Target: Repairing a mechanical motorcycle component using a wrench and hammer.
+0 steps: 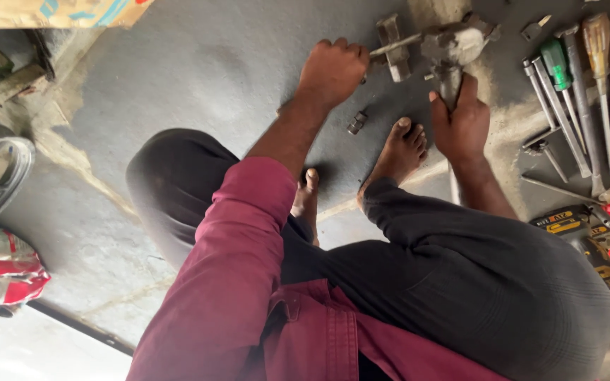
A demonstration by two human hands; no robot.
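Metal assembly (453,49) lies on the concrete floor (199,77) at one o'clock. Left hand (333,70) fists around its protruding rod (393,46); right hand (460,123) clamps the lower stem. Loose nut (356,123) suggests partial disassembly, work unfinished.

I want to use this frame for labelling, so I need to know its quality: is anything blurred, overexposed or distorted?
Head view: the left hand, right hand and the grey metal part they grip are fairly sharp; the bottom-left corner is blown out white by daylight; the maroon sleeve close to the lens looks soft and oversized; the hand tools at right are evenly lit, without glare.
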